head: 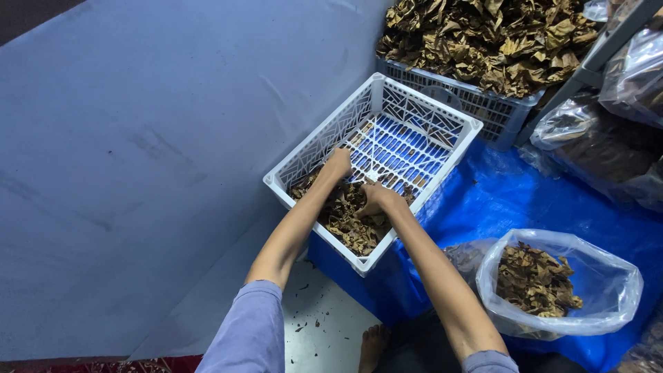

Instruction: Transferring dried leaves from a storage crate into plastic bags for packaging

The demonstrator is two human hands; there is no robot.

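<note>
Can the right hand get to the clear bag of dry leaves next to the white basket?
Probably yes. The right hand is in the white basket, and the clear bag sits open on that same side, with nothing between them.

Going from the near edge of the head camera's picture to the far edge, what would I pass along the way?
Bare foot → clear plastic bag of dried leaves → right hand → left hand, both in the white basket → far crate heaped with dried leaves.

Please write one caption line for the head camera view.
Both hands, left hand and right hand, gather dried leaves inside a white basket.
</note>
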